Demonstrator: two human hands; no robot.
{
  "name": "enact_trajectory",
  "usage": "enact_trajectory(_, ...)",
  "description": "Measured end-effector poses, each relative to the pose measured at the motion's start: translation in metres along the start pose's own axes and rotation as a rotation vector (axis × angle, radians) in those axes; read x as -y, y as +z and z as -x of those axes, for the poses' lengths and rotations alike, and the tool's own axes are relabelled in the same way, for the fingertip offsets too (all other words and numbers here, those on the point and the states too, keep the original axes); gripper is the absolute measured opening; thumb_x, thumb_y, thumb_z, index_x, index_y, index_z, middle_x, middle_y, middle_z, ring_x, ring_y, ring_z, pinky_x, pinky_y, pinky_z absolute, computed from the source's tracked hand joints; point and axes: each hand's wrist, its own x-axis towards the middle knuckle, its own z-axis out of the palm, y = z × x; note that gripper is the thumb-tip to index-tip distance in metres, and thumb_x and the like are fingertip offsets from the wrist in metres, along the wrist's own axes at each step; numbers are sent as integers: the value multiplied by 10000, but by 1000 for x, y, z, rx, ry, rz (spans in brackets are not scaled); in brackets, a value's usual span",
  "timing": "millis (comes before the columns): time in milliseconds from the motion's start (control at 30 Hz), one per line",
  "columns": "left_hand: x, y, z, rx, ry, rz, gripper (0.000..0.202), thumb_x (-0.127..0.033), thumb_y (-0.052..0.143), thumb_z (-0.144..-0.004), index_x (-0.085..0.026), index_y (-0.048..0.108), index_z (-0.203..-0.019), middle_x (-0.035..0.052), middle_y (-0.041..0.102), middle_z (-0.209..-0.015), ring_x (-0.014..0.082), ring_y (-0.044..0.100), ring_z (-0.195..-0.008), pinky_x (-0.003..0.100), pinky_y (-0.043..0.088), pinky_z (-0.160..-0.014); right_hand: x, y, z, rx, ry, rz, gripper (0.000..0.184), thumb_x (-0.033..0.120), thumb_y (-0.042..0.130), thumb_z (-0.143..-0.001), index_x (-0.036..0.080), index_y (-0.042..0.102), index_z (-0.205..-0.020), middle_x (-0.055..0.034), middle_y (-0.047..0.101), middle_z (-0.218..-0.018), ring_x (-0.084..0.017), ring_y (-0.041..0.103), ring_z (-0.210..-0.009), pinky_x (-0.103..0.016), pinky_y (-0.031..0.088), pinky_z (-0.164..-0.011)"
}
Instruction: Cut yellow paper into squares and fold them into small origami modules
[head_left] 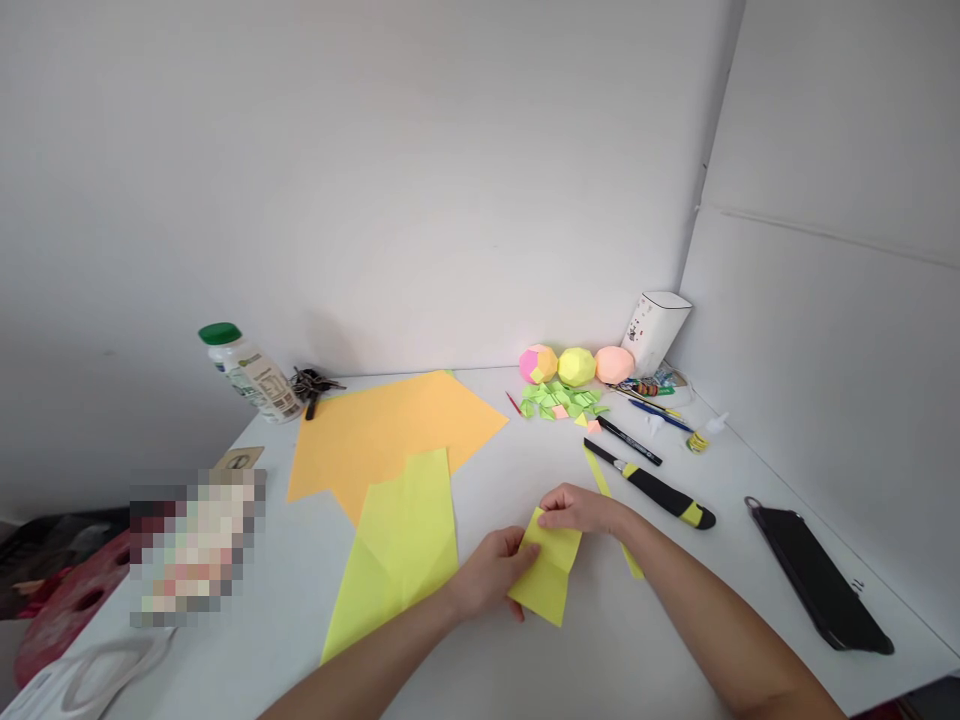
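Note:
Between my hands is a small piece of yellow paper (551, 578) with a fold across it. My left hand (496, 570) grips its left edge, thumb on top and fingers underneath. At the far edge, my right hand (576, 508) pinches the paper between thumb and fingers. A larger yellow sheet (405, 530) with crease lines lies left of my hands, partly over orange sheets (382, 430). Just beyond my right hand rests a narrow yellow strip (598, 470), partly hidden by my right forearm.
A utility knife (660, 495) with its blade showing lies right of my hands, near a black marker (630, 441). Folded green pieces (559, 400) and paper balls (577, 367) sit at the back. A bottle (255, 375) stands left; a black case (817, 575) lies right.

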Motion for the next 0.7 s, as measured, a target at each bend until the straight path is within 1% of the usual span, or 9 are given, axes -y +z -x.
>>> enact_trajectory(133, 1, 0, -1, -3, 4, 3, 549, -667, 596, -669, -151, 539, -849, 56, 596, -776, 205, 611, -648, 295, 480, -438, 1, 0, 0, -1, -2, -1, 351, 437, 554, -788, 168, 402, -621, 65, 302, -579, -70, 276, -527, -207, 214, -485)
enact_trajectory(367, 4, -2, -1, 10, 2, 18, 533, -646, 589, -698, -144, 544, -874, 58, 604, -788, 199, 622, -663, 263, 489, -423, 5, 1, 3, -2, -1, -4, 354, 408, 555, -790, 177, 357, -608, 70, 274, -574, -69, 259, -527, -213, 197, -484)
enact_trajectory(700, 4, -3, -1, 16, -1, 2, 495, -610, 578, -725, -139, 535, -873, 47, 594, -787, 191, 620, -669, 268, 491, -428, 5, 1, 3, -1, -3, -1, 377, 417, 555, -788, 182, 326, -602, 70, 265, -577, -69, 249, -528, -220, 184, -482)
